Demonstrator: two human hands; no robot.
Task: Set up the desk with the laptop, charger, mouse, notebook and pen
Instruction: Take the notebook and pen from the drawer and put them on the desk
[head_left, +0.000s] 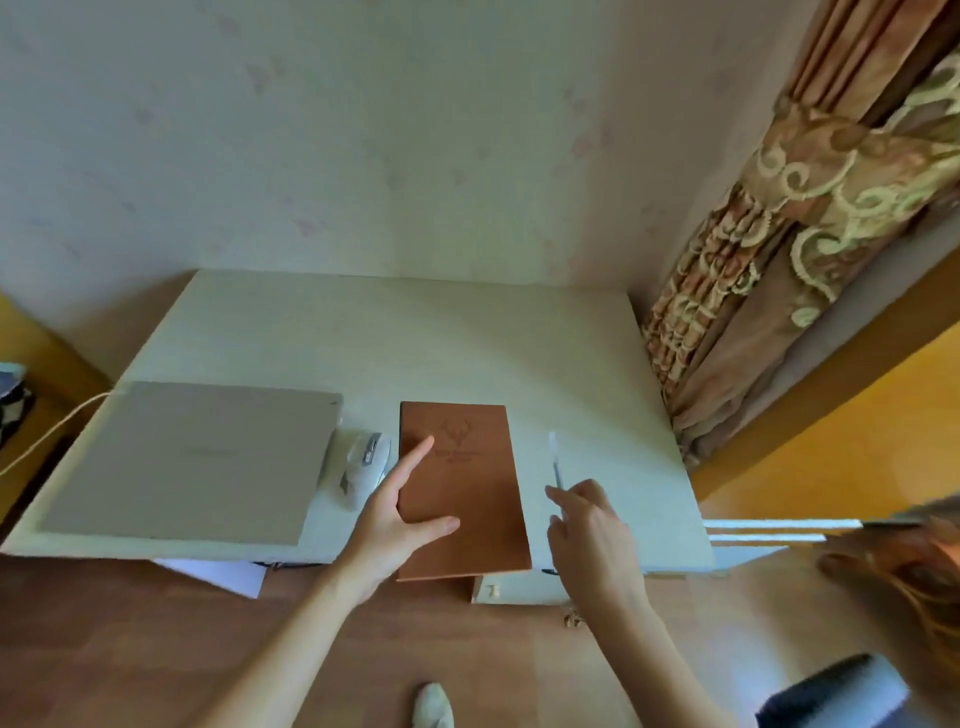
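The left hand (397, 512) lies flat, fingers spread, on the brown notebook (470, 499), which overhangs the tabletop (467, 343) edge. The right hand (592, 535) pinches the pen (555, 460) just right of it. The mouse (363, 467) sits between notebook and closed laptop (192, 457), a white cable (47, 436) trailing left.

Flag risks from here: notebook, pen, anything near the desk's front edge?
The notebook overhangs the desk's front edge under the left hand; a push toward the person could tip it off. The pen lies near the same edge at the right hand's fingertips and might roll. The mouse sits tight between laptop and notebook, easily bumped.
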